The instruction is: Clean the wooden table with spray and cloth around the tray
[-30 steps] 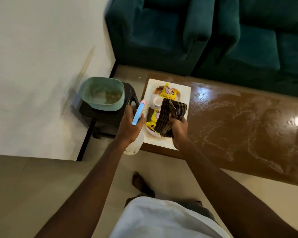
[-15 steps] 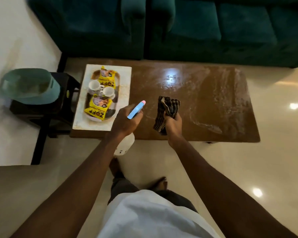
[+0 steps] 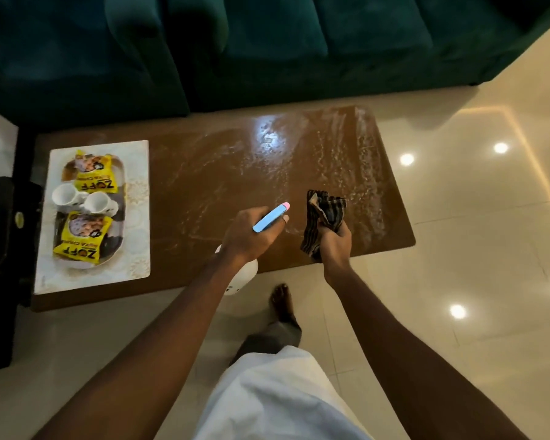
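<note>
Brown glossy wooden desk (image 3: 204,173) carries foamy wet streaks to the right of the white rectangular tray (image 3: 138,185). This tray holds two white cups (image 3: 65,195) and two yellow snack packets (image 3: 92,177). Right of the tray, the left hand (image 3: 251,236) has its fingers (image 3: 285,219) curled round a white spray bottle with a blue head (image 3: 270,217). Further right, the right hand (image 3: 335,241) grips a bunched dark striped cloth (image 3: 326,208).

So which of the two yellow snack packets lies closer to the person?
The near packet, on this side of the white cups, by the front edge of the table. The far packet lies beyond the cups, toward the sofa.
</note>
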